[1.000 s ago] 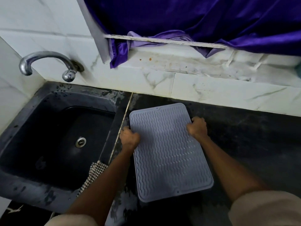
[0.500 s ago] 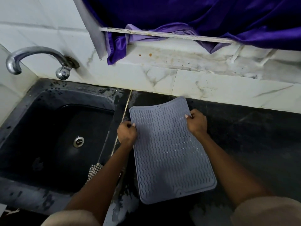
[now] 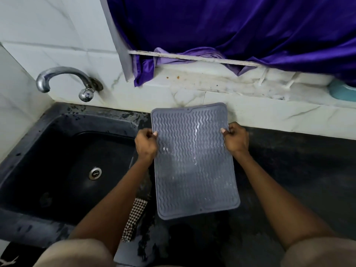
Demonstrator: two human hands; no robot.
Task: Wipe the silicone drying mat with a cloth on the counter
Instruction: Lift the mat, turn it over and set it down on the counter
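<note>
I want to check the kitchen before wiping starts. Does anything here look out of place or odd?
The checkered cloth hangs over the sink edge under the left forearm, not in a hand. Both the left hand and right hand pinch the grey mat, its far end raised. The counter looks wet and streaked.

At the centre of the frame the silicone mat (image 3: 194, 160) is slate grey, covered in rows of raised wavy lines inside a plain border, with pale shiny patches. Beside its lower left corner a cloth (image 3: 134, 218) shows a small brown-and-white check. The sink (image 3: 57, 170) at left is black with grey smears, its drain silver. The counter (image 3: 298, 180) at right is mottled black. The tap (image 3: 63, 81), upper left, is chrome. Wall tiles (image 3: 48, 35) are white with faint grey veins. The curtain (image 3: 231, 26) across the top is deep purple. Sleeves at the bottom are beige.
</note>
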